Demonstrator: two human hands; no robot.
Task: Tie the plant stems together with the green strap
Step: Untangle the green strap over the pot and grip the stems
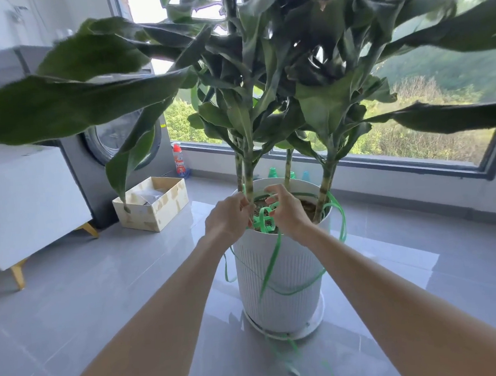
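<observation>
The left hand (228,220) has its fingers curled, seemingly pinching the green strap (262,220) beside the leftmost of the stems (248,173), and the right hand (289,214) pinches a loop of it above the white pot (300,261). With slack hanging down the pot to the floor, the tie looks barely begun and nothing is cinched. There are four stems, one strap and one pot.

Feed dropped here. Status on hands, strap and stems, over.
Left hand pinches strap at front stem. Right hand holds a strap loop. Strap loose, trailing over pot to floor; stems not knotted. Nothing blocking.
</observation>
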